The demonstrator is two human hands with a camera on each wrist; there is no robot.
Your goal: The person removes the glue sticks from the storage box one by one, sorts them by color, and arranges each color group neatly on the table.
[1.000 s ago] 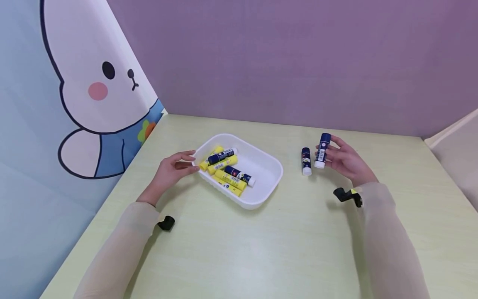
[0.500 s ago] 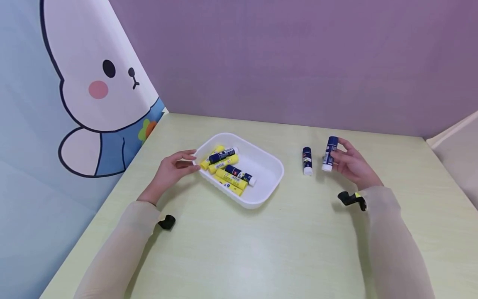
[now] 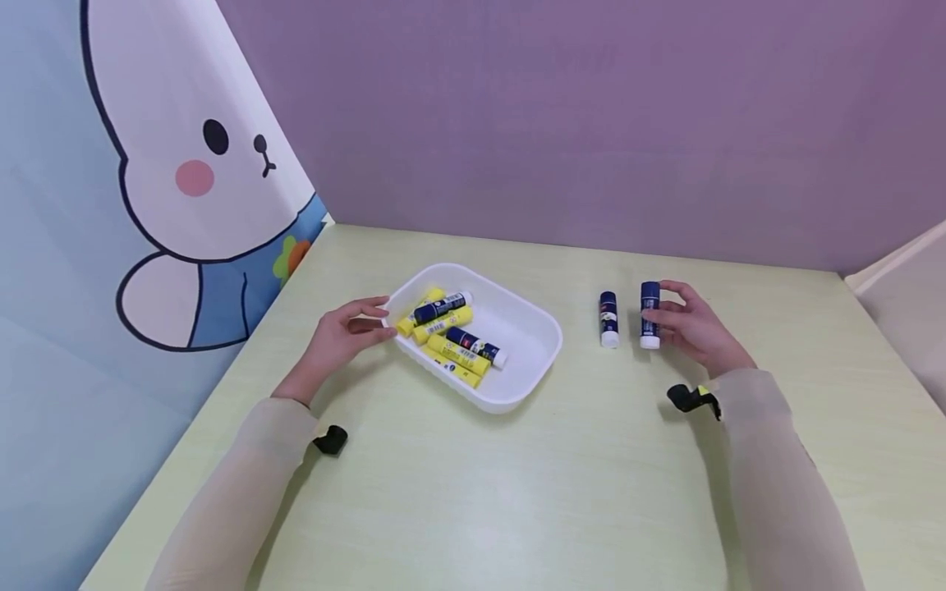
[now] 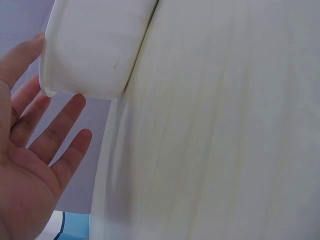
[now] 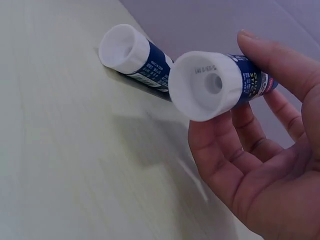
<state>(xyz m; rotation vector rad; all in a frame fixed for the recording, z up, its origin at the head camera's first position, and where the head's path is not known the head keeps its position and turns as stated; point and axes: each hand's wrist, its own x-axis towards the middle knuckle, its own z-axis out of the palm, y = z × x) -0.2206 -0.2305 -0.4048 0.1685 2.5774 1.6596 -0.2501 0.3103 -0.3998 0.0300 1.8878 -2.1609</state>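
Observation:
My right hand (image 3: 692,330) holds a dark blue glue stick (image 3: 649,316) between thumb and fingers, close over the table, with its white end towards me. In the right wrist view, the hollow white base of this glue stick (image 5: 205,86) faces the camera. Just left of it, a second blue glue stick (image 3: 608,318) lies on the table. My left hand (image 3: 338,338) touches the left end of a white tray (image 3: 528,328), thumb and fingertips spread along the rim. Inside the tray lie several yellow glue sticks (image 3: 458,356) and two blue glue sticks (image 3: 443,307).
The tray stands on a pale wood-look table (image 3: 473,492). A purple backdrop (image 3: 562,123) rises behind its far edge. To the left hangs a blue cloth (image 3: 44,369) with a cartoon rabbit, and a pale panel (image 3: 905,304) borders the right.
My right hand has moved slightly right and lowered the glue stick, which now looks more upright in the head view. The left hand and tray have stayed put.

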